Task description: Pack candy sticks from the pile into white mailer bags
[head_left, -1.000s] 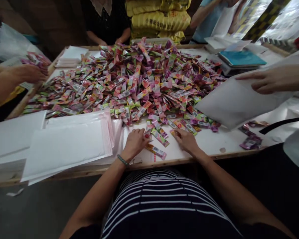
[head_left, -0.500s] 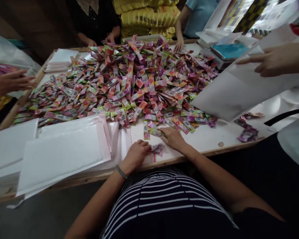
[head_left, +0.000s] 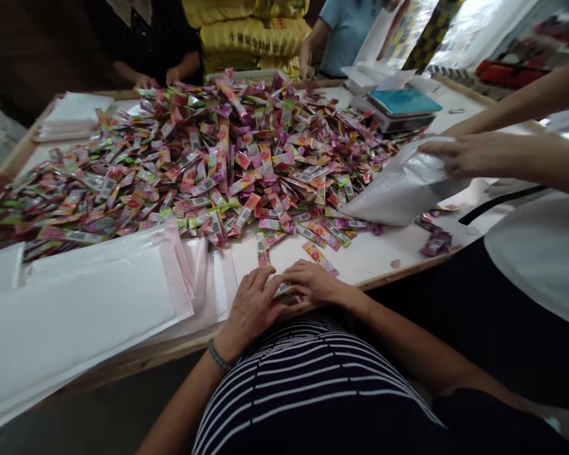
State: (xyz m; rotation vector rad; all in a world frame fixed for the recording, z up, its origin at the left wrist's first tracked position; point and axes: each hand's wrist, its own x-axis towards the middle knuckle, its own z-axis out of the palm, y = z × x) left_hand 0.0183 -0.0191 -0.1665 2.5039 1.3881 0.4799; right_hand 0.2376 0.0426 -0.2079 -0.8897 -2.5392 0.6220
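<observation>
My left hand point(head_left: 252, 304), with a bracelet at its wrist, curls around small stick packets point(head_left: 284, 289) at the table's front edge. Fingers of my right hand point(head_left: 317, 282) close on the same packets from the other side, so both hands meet over them. Most of the packets are hidden by the fingers. Just beyond my hands lie a single pink-and-orange packet point(head_left: 318, 257) and a green-and-pink one point(head_left: 262, 248). A large heap of similar shiny packets point(head_left: 246, 155) covers the middle of the table.
White padded envelopes point(head_left: 80, 309) are stacked at left, overhanging the edge. On the right, a co-worker's hands hold a bulging white envelope point(head_left: 401, 189). Behind it stands a scale with a blue top point(head_left: 403, 102). More envelopes point(head_left: 71, 117) lie far left. Other people work across the table.
My hands have come together over packets near the edge; my right hand has drawn back from the heap. The co-worker's envelope has lowered and looks fuller. The view has shifted right.
</observation>
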